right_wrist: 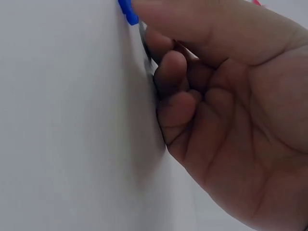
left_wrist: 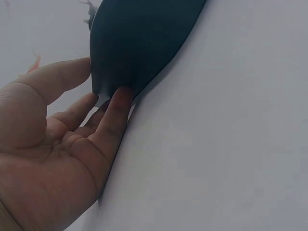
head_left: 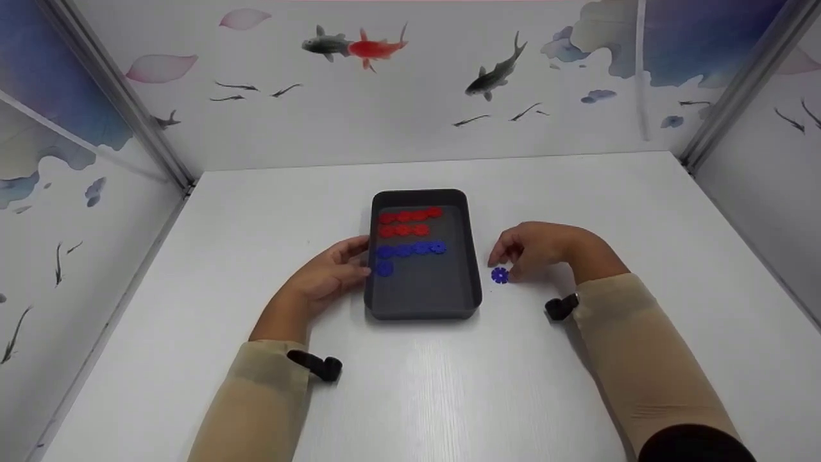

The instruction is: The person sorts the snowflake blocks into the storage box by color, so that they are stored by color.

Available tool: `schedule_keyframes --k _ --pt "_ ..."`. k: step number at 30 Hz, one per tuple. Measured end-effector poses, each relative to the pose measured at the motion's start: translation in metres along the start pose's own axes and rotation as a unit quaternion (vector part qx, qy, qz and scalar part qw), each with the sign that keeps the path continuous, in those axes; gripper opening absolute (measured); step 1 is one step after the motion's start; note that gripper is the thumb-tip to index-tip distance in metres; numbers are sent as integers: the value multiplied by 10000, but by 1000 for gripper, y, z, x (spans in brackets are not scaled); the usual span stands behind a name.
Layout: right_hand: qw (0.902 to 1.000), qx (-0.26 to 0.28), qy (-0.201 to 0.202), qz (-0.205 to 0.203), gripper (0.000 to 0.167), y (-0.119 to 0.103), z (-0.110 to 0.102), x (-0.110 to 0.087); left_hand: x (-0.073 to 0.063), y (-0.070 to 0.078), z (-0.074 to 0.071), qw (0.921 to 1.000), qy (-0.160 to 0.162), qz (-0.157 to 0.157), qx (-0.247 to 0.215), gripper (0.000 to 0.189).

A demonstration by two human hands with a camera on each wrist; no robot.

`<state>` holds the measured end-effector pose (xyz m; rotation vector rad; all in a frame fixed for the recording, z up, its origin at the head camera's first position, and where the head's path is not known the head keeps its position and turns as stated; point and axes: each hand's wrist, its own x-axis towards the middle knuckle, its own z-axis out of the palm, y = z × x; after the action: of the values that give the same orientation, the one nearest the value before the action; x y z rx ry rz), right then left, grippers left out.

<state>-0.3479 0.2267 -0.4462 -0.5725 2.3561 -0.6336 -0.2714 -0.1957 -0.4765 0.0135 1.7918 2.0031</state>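
A dark grey rectangular tray [head_left: 423, 292] stands on the white table. Inside it lie two rows of red notched plastic discs [head_left: 404, 230], a row of blue ones [head_left: 420, 248], and a single blue disc [head_left: 384, 268] below. My left hand [head_left: 328, 277] touches the tray's left side; in the left wrist view, its rather straight fingertips rest against the outer wall [left_wrist: 139, 43]. Right of the tray, my right hand [head_left: 535, 249] pinches another blue notched disc [head_left: 499, 275] at the table surface. Only a bit of that disc [right_wrist: 128, 12] shows by the thumb in the right wrist view.
White panels printed with fish [head_left: 497, 77] and petals enclose the table [head_left: 397, 385] at the back and sides. Metal posts [head_left: 122, 96] stand at the back corners. Each sleeve carries a small black wrist camera [head_left: 324, 367].
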Motion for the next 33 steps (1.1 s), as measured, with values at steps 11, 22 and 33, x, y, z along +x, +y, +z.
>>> schedule_keyframes --k 11,22,33 --pt "9987 -489 163 37 27 -7 2 0 0 0 0 10000 -40 20 -60 79" --pt "9989 377 231 -131 20 4 -3 -1 -1 0 0 10000 8 -7 -65 79" --pt "9931 1035 541 -104 16 4 -10 -1 0 0 0 9999 84 -73 26 79"
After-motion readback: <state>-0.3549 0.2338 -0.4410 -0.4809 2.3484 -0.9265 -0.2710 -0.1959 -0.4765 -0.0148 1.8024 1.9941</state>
